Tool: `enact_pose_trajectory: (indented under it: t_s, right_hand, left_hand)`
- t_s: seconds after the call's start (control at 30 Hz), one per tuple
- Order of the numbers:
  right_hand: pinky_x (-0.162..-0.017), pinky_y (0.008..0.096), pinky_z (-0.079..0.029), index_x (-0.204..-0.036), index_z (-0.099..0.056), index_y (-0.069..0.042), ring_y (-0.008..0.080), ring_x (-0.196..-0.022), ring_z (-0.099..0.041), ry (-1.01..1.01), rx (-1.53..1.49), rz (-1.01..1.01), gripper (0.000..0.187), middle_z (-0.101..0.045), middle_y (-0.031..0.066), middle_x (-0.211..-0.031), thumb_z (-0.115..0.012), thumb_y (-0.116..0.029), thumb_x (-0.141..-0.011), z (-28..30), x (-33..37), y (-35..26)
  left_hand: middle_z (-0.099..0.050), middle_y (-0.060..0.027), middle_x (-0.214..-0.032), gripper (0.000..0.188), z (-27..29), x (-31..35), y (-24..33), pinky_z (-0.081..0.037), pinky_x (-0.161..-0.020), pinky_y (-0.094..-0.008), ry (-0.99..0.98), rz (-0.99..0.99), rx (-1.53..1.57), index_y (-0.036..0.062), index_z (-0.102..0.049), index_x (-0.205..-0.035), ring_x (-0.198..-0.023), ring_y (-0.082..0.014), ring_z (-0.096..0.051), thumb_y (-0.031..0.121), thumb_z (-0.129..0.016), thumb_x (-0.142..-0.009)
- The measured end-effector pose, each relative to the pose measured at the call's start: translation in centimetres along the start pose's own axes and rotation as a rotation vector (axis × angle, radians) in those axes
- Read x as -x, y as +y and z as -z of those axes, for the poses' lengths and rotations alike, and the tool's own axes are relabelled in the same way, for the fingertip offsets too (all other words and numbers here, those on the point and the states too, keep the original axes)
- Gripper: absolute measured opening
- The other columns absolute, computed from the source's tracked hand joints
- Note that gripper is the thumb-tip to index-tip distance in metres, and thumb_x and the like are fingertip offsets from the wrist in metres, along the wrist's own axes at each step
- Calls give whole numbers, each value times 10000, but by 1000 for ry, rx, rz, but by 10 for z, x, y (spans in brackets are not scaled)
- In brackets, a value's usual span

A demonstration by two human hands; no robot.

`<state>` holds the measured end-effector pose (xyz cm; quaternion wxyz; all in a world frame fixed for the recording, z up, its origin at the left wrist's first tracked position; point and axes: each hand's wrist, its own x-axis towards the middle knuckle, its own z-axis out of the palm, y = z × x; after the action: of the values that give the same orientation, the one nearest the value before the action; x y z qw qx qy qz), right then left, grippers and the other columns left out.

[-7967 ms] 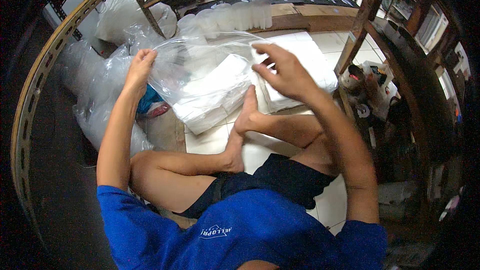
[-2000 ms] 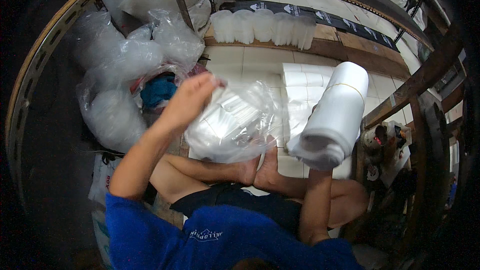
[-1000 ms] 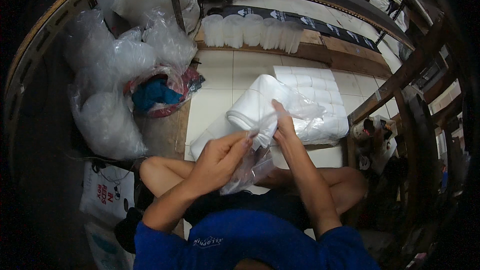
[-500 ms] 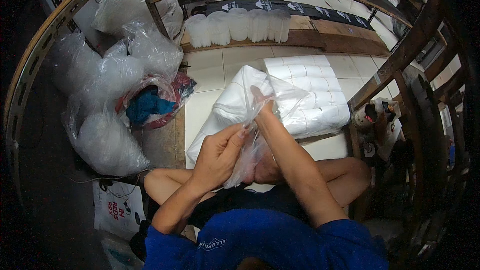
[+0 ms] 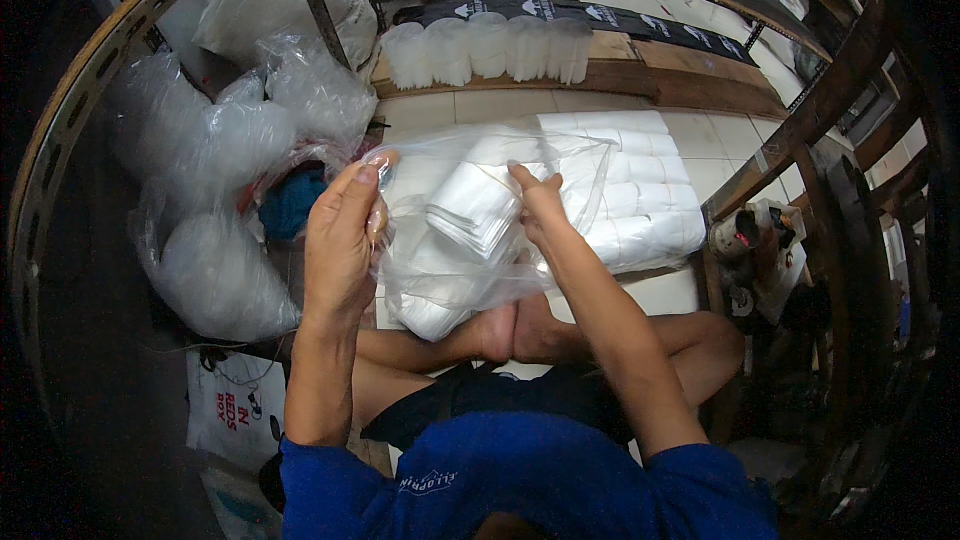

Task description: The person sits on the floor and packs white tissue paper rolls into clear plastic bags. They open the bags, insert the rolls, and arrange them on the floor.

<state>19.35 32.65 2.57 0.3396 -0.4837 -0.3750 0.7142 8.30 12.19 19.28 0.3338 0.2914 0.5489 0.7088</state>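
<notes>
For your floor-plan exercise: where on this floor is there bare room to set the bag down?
Bare tile lies between the row of white stacks and the clear bag; another strip sits between the white packs and the right knee. The left side is crowded with filled bags.

Pale tiled floor (image 5: 480,105) carries it all. Upper middle of the frame — a row of white cup stacks (image 5: 490,48) against a wooden beam (image 5: 690,80). Centre right, a block of white packs (image 5: 640,190) flat on the tiles. Left side — bulging clear bags (image 5: 215,275) heaped together, one with blue cloth (image 5: 292,205) showing through. Lower left, a printed white bag (image 5: 235,405) lies flat.
</notes>
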Motion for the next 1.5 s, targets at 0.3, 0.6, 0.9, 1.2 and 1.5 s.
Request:
enact_pose_trajectory:
  t_s: [0.3, 0.6, 0.9, 1.2, 1.5]
  right_hand:
    - [-1099, 595, -168, -1459, -274, -145, 411, -1387, -198, -489, 1773, 1013, 921, -237, 217, -1492, -730, -455, -721, -8, 90, -25]
    - [-1025, 705, -177, -1438, -316, -224, 435, -1372, -211, -407, 2097, 1206, 631, -277, 159, -1486, -561, -350, -869, -48, 47, 25]
    - [-1010, 628, -277, -1308, -444, -108, 439, -1267, -354, -277, 1873, 1433, 587, -430, 171, -1336, -649, -305, -795, -46, 21, 32]
    - [-1073, 637, -204, -1317, -488, -99, 404, -1329, -302, -378, 2123, 1536, 498, -364, 180, -1421, -523, -294, -860, -37, 57, 33]
    - [-1093, 622, -176, -1293, -536, -145, 356, -1357, -256, -371, 2190, 1556, 423, -353, 118, -1411, -474, -295, -902, -50, 17, 55]
  left_hand:
    - [-423, 69, -593, 317, 7, 2, -8, -239, -442, -171, -80, -14, 7, 14, -615, -1137, -497, 1, -338, 270, -512, -980]
    - [-466, 73, -643, 298, 5, 14, -12, -263, -444, -177, -91, 74, 93, 12, -619, -1129, -513, -3, -367, 245, -508, -981]
    - [-474, 80, -687, 313, 4, 15, -20, -297, -464, -183, -194, 66, 109, 10, -618, -1123, -546, -2, -399, 264, -502, -982]
    - [-455, 83, -647, 345, 6, 18, -12, -279, -458, -185, -192, 67, 48, -12, -593, -1167, -531, -2, -374, 263, -507, -977]
    - [-476, 74, -652, 322, 13, 22, -20, -261, -461, -189, -169, 23, -13, 4, -620, -1138, -526, -7, -361, 259, -517, -970]
